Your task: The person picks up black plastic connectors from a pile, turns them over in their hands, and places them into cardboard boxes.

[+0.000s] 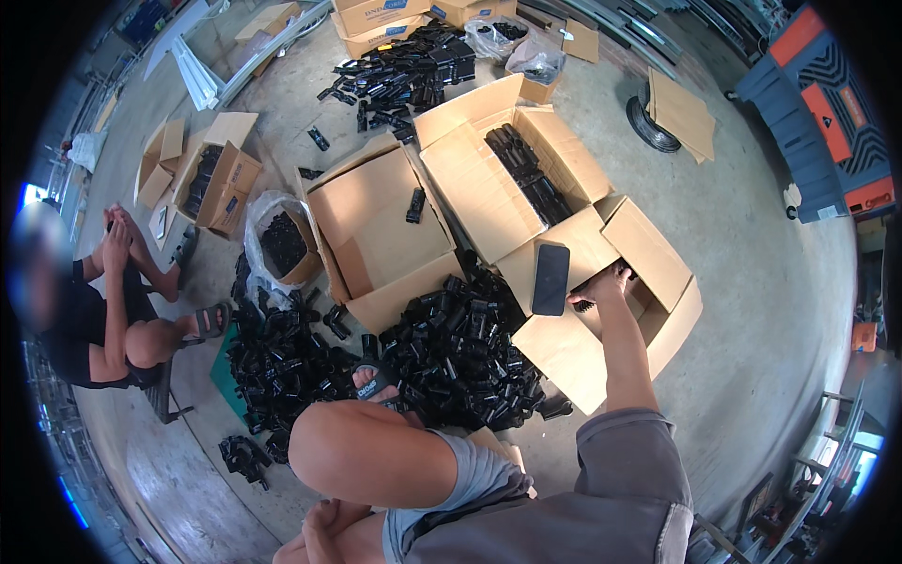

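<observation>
My right hand (613, 276) reaches down into an open cardboard box (652, 246) at the right. Its fingers are bent around something dark that the hand and box hide. Black ribbed parts (584, 303) show beside the hand. On the box's left flap lies a dark phone (552, 279). What looks like my left hand (322, 517) rests low beside my bent knee, its fingers mostly hidden. A large heap of black plastic fittings (460, 348) spreads over the floor in front of me, around my sandalled foot (372, 381).
A second open box (573, 155) holds rows of black parts; a flattened-looking box (371, 226) carries one black piece (414, 206). A bag-lined box (303, 230) stands left. Another person (117, 282) sits at far left. A blue-orange cart (817, 113) is at far right.
</observation>
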A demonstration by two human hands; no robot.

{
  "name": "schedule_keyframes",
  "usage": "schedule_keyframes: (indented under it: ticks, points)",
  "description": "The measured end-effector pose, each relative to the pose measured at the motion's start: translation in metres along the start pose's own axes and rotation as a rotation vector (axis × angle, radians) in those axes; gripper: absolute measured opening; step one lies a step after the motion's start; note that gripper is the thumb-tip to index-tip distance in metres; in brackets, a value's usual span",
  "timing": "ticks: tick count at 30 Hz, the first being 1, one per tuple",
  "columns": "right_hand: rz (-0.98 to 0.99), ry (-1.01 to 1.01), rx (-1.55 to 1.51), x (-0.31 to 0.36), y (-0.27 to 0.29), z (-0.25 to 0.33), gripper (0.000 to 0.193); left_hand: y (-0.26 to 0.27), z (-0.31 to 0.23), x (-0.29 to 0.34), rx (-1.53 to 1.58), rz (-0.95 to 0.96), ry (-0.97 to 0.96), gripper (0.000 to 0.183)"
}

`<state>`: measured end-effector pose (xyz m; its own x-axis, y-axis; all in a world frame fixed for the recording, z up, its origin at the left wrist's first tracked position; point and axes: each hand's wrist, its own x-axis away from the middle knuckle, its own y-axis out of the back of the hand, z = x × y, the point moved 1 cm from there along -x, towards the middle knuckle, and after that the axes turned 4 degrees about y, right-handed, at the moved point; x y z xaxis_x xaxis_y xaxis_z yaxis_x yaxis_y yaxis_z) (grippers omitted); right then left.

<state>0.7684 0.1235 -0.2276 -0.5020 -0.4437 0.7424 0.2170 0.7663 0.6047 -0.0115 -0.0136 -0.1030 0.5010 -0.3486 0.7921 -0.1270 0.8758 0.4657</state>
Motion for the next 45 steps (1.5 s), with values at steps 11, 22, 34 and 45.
schedule_keyframes:
  ticks: [11,22,34,45]
  points:
    - [-0.113,-0.106,-0.388,0.002,-0.03,0.006,0.127,-0.007,0.01,0.008,-0.007,0.0,0.011,0.052]
    - [-0.131,-0.28,-0.743,0.015,-0.054,0.012,0.127,-0.014,0.021,0.007,-0.021,-0.007,-0.013,0.052]
    - [-0.315,-0.377,-1.005,0.009,-0.085,-0.015,0.108,-0.041,0.06,0.008,-0.009,0.009,-0.018,0.051]
    - [-0.247,0.002,-2.461,0.071,-0.131,-0.091,0.039,-0.055,0.061,-0.002,-0.005,0.021,-0.046,0.051]
